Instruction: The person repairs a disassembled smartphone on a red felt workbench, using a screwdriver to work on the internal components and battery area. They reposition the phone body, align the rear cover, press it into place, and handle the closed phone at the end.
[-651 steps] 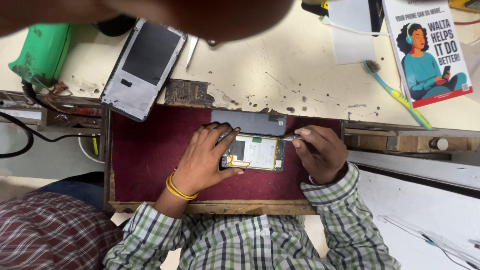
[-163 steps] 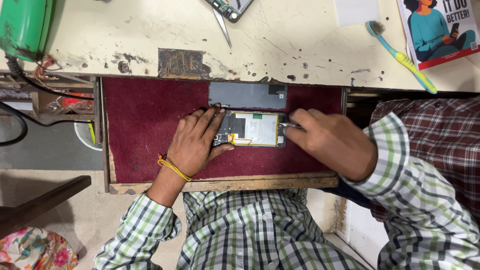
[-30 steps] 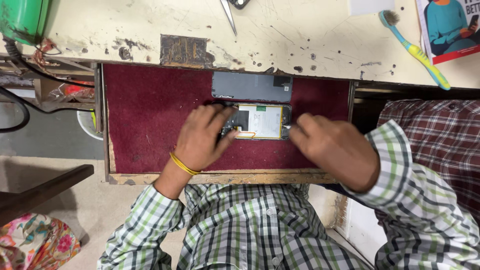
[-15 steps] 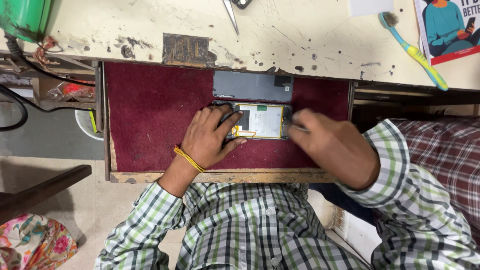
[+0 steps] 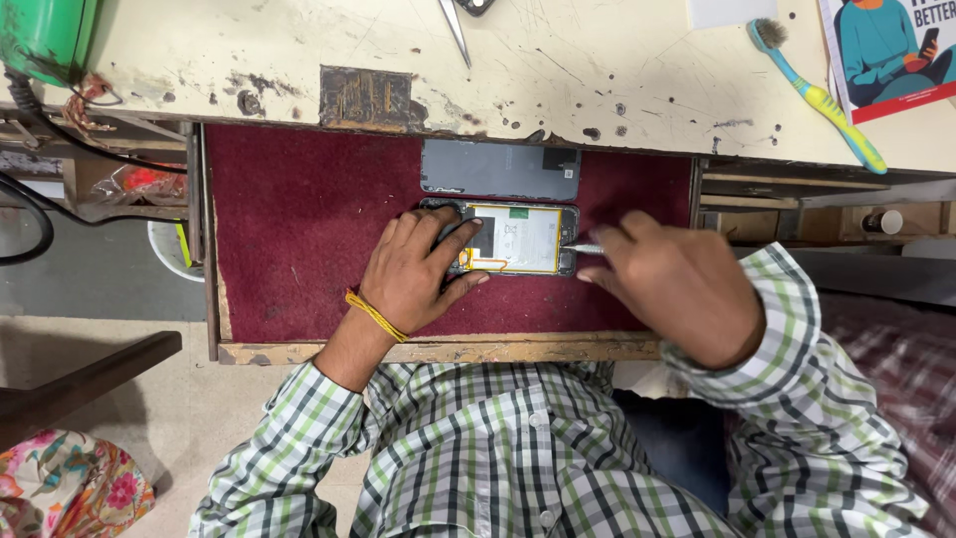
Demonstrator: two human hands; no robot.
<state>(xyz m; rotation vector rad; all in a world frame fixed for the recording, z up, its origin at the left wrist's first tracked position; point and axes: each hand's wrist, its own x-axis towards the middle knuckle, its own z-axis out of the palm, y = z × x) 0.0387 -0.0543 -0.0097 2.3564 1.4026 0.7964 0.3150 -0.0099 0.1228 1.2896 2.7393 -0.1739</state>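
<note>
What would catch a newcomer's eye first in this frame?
Most likely the opened phone, back cover off and pale battery showing, lying on the dark red mat in the middle of the view. The left hand presses on its left end, while the right hand holds a thin metal tool to its right edge. Just above lies the grey back cover, and a blue-and-yellow toothbrush sits on the worn bench top at upper right.

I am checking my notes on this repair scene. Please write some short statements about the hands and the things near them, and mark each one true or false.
1. The left hand rests on the opened phone. True.
2. The right hand holds a toothbrush. False: it holds a thin metal tool; the toothbrush lies on the bench top.
3. The grey back cover lies on the red mat. True.
4. The tweezers lie on the mat. False: on the bench top.
</note>
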